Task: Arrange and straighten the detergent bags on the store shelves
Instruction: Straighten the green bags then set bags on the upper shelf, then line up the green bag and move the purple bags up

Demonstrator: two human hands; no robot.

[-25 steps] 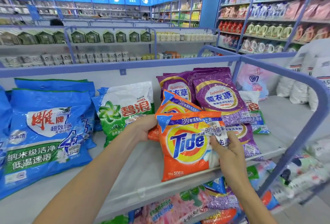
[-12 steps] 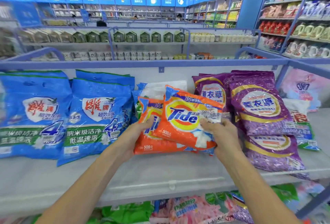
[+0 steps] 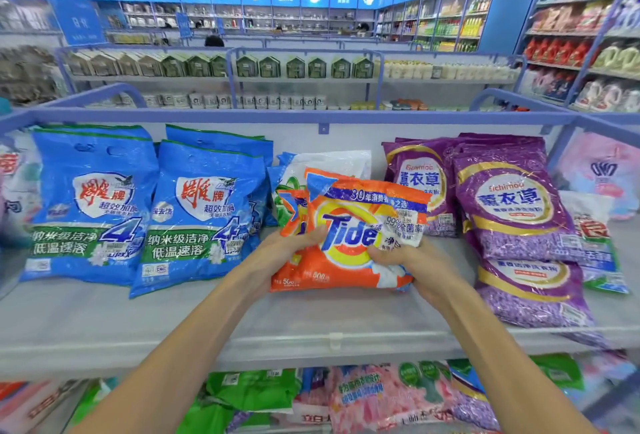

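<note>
The left hand (image 3: 277, 255) and right hand (image 3: 412, 265) are gripping the orange plastic Tide detergent bag (image 3: 349, 215) by its sides, squaring it on the pale grey shelf (image 3: 173, 316), apparently over a second orange bag (image 3: 290, 212).

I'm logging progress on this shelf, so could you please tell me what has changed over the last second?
The left hand and right hand moved the front Tide bag, and the second Tide bag behind it, back from the shelf edge and leftwards, off the purple bags. Both still grip the front one; the blue bags and purple bags stayed put.
</note>
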